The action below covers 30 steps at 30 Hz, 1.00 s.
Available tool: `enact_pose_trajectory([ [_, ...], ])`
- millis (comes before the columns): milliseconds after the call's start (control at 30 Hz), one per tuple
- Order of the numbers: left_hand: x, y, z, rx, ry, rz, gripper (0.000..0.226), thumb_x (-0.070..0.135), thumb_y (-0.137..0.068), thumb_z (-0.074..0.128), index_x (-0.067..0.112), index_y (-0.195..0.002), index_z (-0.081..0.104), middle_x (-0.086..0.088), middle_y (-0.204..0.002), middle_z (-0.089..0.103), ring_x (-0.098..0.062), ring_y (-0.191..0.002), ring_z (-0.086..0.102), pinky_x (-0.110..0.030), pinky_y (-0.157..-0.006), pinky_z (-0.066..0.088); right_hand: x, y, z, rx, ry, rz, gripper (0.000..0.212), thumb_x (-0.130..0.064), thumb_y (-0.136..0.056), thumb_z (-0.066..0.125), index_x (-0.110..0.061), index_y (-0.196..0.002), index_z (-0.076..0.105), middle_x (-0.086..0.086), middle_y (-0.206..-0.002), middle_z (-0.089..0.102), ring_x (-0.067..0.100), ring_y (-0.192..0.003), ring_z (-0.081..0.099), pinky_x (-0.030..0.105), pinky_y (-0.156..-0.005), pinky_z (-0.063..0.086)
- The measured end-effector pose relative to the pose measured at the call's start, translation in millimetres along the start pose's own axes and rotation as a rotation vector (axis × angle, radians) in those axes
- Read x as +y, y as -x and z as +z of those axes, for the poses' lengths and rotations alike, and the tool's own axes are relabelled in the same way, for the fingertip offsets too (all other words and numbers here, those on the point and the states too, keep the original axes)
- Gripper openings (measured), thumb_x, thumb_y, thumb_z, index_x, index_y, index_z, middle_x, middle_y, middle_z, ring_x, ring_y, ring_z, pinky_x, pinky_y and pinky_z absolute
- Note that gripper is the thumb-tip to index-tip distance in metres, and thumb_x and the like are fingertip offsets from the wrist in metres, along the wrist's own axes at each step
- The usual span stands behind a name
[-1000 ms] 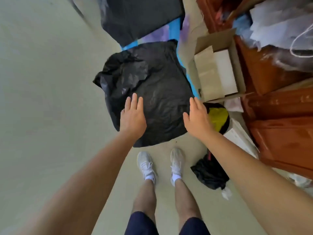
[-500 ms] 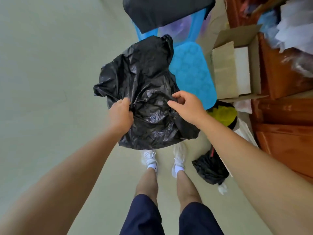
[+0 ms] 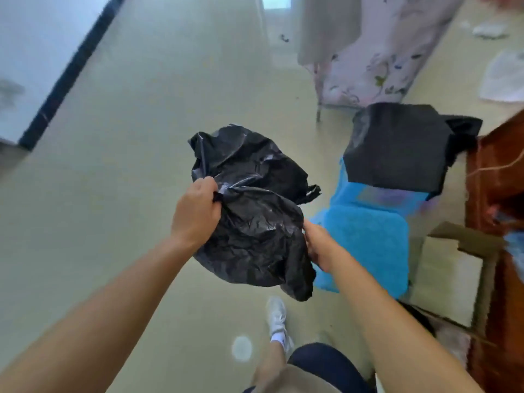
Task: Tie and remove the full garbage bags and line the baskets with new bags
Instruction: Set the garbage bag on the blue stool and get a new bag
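My left hand [image 3: 195, 214] is clamped on the black garbage bag [image 3: 252, 222], held in the air above the floor [image 3: 141, 137]; my right hand [image 3: 317, 245] grips its far edge, fingers hidden. Thin film may tear or slip. The blue basket [image 3: 368, 239] crowds the right; open room lies left.

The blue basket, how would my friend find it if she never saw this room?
Start at the brown wooden furniture on the right, then look left to the floor. The blue basket stands beside the cardboard box; it is the only bright blue thing, with a black bag over its top.
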State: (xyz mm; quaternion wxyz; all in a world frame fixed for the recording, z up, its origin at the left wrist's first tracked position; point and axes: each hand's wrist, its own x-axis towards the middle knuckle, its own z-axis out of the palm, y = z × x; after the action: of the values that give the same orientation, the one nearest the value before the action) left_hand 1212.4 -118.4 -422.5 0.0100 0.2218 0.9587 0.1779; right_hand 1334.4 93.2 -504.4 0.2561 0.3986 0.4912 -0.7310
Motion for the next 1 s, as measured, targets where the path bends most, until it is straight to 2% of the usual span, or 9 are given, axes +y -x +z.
enact_pose_trajectory([
  [67,-20,33,-48,0.106,-0.053,-0.048,0.016,-0.002,-0.082,0.055,0.011,-0.081,0.045,-0.005,-0.079,0.047,-0.026,-0.071,0.045,-0.038,-0.060,0.038,-23,14,39,-0.123,0.154,-0.086,0.038,-0.022,-0.095,0.055,-0.021,-0.058,0.063,-0.007,-0.050,0.052,0.007,-0.038,0.046,0.017,-0.038,0.034],
  [133,-44,78,-87,0.184,-0.103,-0.157,0.015,-0.003,-0.080,0.056,0.009,-0.082,0.048,-0.006,-0.079,0.050,-0.027,-0.074,0.046,-0.036,-0.059,0.037,-43,36,86,-0.198,0.357,-0.208,0.036,-0.009,-0.092,0.055,-0.021,-0.063,0.070,-0.005,-0.055,0.057,0.009,-0.044,0.051,0.017,-0.040,0.037],
  [233,-81,160,-131,0.158,-0.201,-0.367,0.012,0.002,-0.080,0.060,0.007,-0.090,0.056,-0.010,-0.087,0.059,-0.031,-0.083,0.053,-0.038,-0.060,0.043,-59,72,166,-0.227,0.541,-0.406,0.017,-0.020,-0.096,0.060,-0.025,-0.085,0.073,-0.004,-0.083,0.073,0.017,-0.078,0.068,0.030,-0.070,0.056],
  [333,-116,241,-168,-0.070,-0.286,-0.546,0.024,0.019,-0.087,0.059,0.016,-0.110,0.060,-0.006,-0.105,0.060,-0.030,-0.102,0.054,-0.041,-0.077,0.049,-57,111,250,-0.259,0.838,-0.646,0.015,-0.035,-0.097,0.059,-0.030,-0.105,0.070,-0.005,-0.097,0.072,0.019,-0.093,0.067,0.040,-0.088,0.054],
  [467,-167,334,-215,-0.276,-0.168,-0.726,0.051,0.035,-0.093,0.056,0.028,-0.141,0.042,0.000,-0.127,0.057,-0.020,-0.117,0.054,-0.034,-0.093,0.047,-25,151,365,-0.314,1.201,-0.975,0.026,-0.039,-0.099,0.052,-0.032,-0.122,0.061,-0.005,-0.111,0.069,0.023,-0.106,0.062,0.046,-0.099,0.044],
  [600,-223,414,-268,0.072,-0.177,-0.812,0.046,0.031,-0.098,0.048,0.024,-0.143,0.040,0.001,-0.131,0.055,-0.018,-0.119,0.053,-0.033,-0.092,0.047,33,179,479,-0.332,1.418,-1.421,0.028,-0.035,-0.101,0.047,-0.034,-0.125,0.063,-0.003,-0.103,0.065,0.023,-0.102,0.058,0.039,-0.097,0.034],
  [733,-283,486,-326,0.394,-0.125,-0.835,0.051,0.035,-0.099,0.046,0.021,-0.146,0.034,-0.001,-0.141,0.042,-0.020,-0.126,0.046,-0.039,-0.098,0.046,105,198,582,-0.382,1.505,-1.808,0.022,-0.025,-0.098,0.057,-0.031,-0.114,0.071,-0.003,-0.095,0.063,0.023,-0.092,0.059,0.038,-0.095,0.039],
  [900,-365,567,-394,0.612,-0.322,-0.788,0.059,0.034,-0.096,0.051,0.014,-0.147,0.030,-0.013,-0.152,0.030,-0.031,-0.136,0.035,-0.045,-0.103,0.043,190,219,687,-0.558,1.638,-2.053,0.039,-0.014,-0.077,0.079,-0.031,-0.111,0.071,-0.004,-0.088,0.051,0.020,-0.083,0.054,0.037,-0.091,0.046],
  [1000,-413,606,-422,0.555,-0.561,-0.717,0.075,0.032,-0.090,0.061,0.016,-0.152,0.023,-0.021,-0.159,0.013,-0.038,-0.147,0.014,-0.055,-0.113,0.031,231,226,735,-0.736,1.687,-2.125,0.041,-0.011,-0.077,0.076,-0.032,-0.112,0.069,-0.005,-0.086,0.045,0.019,-0.080,0.049,0.035,-0.088,0.045],
])
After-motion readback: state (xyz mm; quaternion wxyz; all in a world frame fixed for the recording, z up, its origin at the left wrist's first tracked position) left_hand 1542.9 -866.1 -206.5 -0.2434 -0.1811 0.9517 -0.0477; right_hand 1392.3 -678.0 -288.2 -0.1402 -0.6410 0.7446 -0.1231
